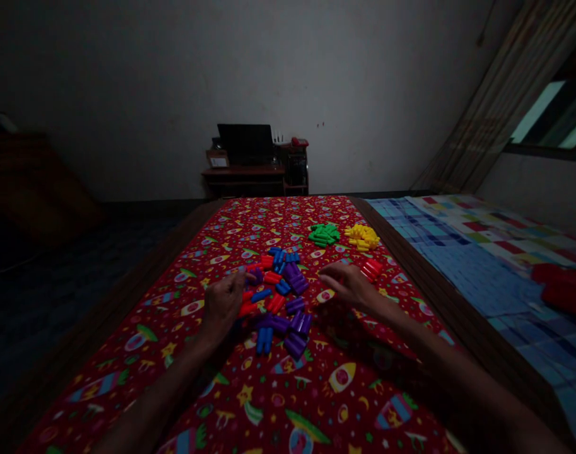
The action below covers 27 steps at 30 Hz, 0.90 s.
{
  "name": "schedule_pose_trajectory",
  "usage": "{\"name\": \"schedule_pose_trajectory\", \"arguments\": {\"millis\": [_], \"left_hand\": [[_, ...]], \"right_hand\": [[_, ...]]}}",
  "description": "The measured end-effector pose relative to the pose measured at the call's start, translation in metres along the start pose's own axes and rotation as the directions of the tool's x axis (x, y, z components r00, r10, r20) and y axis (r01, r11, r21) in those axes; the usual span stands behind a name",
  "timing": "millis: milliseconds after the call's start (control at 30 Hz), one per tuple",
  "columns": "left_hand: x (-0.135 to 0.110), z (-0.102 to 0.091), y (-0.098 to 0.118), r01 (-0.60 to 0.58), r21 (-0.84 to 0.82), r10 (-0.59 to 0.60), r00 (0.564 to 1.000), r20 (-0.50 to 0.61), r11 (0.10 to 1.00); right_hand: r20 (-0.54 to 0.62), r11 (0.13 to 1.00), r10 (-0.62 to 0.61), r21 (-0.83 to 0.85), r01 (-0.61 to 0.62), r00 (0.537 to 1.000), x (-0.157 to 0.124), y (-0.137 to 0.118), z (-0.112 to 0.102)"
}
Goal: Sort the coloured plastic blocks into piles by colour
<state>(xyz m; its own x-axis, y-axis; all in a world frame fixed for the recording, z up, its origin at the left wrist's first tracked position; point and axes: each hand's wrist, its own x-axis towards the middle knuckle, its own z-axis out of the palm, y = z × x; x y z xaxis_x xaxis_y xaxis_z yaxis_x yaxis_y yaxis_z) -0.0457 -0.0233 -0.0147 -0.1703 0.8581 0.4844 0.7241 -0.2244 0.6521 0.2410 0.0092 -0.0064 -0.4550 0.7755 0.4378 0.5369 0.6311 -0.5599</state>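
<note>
The fingers (240,282) of the left hand (224,304) curl down at the edge of a loose heap of plastic pegs (279,302), close together among red and blue ones; whether they hold a peg, I cannot tell. The right hand (347,285) lies flatter, its fingers open and empty, just beside a small bunch of red pegs (371,270). The heap mixes purple, blue and red. Beyond it sit a green pile (323,234) and a yellow pile (362,237), apart from the hands. All lie on a red rocket-print cloth (188,309) covering a table (413,302). To the right spreads a checked blanket (458,277) under a red object (559,290); far ahead, a laptop (245,144) stands on a small desk (243,171).
</note>
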Motion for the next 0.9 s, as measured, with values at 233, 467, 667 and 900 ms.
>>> {"name": "schedule_pose_trajectory", "arguments": {"millis": [233,467,667,900], "left_hand": [[-0.027,0.021,0.027,-0.110,-0.040,0.114,0.988,0.102,0.993],[-0.024,0.032,0.020,-0.003,-0.063,0.011,0.993,0.121,0.998],[-0.011,0.020,0.011,0.003,0.005,-0.004,0.994,0.106,1.000],[-0.015,0.017,0.023,-0.042,-0.041,0.044,0.997,0.068,0.998]], "right_hand": [[0.222,0.967,-0.154,0.234,0.101,0.963,0.010,-0.050,0.064],[0.326,0.980,-0.154,0.170,0.102,0.933,0.003,-0.040,0.066],[0.333,0.977,-0.177,-0.052,0.205,0.926,-0.003,-0.030,0.062],[0.163,0.968,-0.184,0.199,0.150,0.969,0.002,-0.041,0.070]]}}
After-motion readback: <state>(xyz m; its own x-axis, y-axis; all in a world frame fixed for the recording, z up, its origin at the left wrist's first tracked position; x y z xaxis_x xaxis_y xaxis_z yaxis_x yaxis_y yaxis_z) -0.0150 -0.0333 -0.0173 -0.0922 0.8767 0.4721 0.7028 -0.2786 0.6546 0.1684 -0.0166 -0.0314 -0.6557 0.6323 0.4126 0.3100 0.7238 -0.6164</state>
